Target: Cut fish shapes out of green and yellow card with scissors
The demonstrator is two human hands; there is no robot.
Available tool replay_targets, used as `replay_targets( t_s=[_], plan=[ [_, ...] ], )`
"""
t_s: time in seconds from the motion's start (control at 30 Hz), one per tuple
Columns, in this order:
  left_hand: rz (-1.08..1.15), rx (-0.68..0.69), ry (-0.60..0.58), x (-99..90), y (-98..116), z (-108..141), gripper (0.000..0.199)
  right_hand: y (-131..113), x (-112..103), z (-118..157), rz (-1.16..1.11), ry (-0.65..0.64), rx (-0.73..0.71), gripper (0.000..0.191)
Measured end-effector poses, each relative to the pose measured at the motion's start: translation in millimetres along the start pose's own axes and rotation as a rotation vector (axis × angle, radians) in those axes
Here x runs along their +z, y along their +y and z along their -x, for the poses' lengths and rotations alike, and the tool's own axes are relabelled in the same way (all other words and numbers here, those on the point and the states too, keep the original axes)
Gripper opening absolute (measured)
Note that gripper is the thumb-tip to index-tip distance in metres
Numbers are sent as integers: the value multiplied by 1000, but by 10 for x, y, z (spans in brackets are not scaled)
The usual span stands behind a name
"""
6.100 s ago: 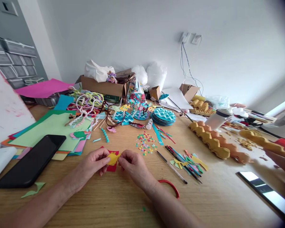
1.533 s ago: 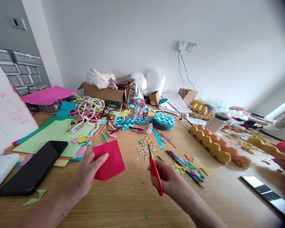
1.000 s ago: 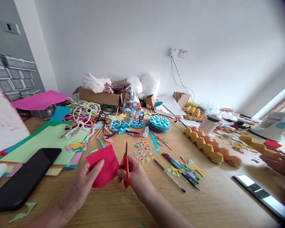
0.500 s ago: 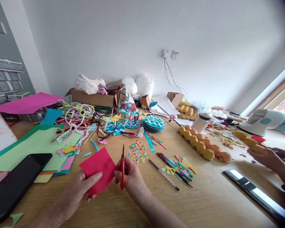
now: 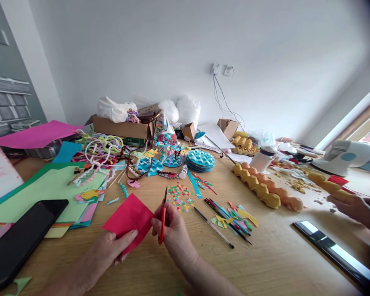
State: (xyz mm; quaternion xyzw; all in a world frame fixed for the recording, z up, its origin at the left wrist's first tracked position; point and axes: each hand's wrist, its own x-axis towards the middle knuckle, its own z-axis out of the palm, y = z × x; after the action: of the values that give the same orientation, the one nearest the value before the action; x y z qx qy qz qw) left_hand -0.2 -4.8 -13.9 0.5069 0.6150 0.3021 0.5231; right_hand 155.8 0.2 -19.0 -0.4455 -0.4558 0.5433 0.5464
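Observation:
A red sheet of paper [image 5: 130, 218] is pinched in my left hand [image 5: 111, 251], thumb on top and fingers underneath. My right hand [image 5: 173, 230] is closed around red-handled scissors [image 5: 162, 222], whose dark blades point away from me, beside the paper rather than across it. The right fingertips also touch the paper's right corner. Just beyond the scissors lie small coloured paper dots [image 5: 180, 196]. To the right of my right hand are a pen [image 5: 214, 227] and several pencils [image 5: 230, 220] among paper scraps.
A black phone [image 5: 27, 242] and green paper sheets [image 5: 46, 193] lie at left. Wavy blue discs [image 5: 200, 160] stand stacked farther back. At right are egg-carton strips [image 5: 259, 187], another phone [image 5: 329, 250] and another person's hand [image 5: 353, 209] holding a yellow carton piece.
The red paper has turned slightly, and my left hand has shifted right along it. My right hand and the scissors have moved a little right, with the scissors now tilted more.

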Motion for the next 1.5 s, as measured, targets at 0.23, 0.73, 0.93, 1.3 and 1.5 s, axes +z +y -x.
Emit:
replay_targets(
  t_s=[0.23, 0.73, 0.93, 1.3, 1.5],
  plan=[
    [-24, 52, 8, 50, -79, -68, 39, 33, -11, -17, -34, 10, -22, 23],
    [27, 168, -76, 35, 136, -132, 25, -33, -66, -35, -60, 58, -106, 27],
    [69, 185, -7, 67, 178, -135, 34, -65, -111, -56, -49, 103, -130, 24],
    [496, 247, 100, -29, 116, -98, 29, -87, -73, 48, 227, -155, 20, 24],
    [616, 245, 128, -60, 163, -78, 26, -36, -42, 89, 426, -267, 80, 27]
  ],
)
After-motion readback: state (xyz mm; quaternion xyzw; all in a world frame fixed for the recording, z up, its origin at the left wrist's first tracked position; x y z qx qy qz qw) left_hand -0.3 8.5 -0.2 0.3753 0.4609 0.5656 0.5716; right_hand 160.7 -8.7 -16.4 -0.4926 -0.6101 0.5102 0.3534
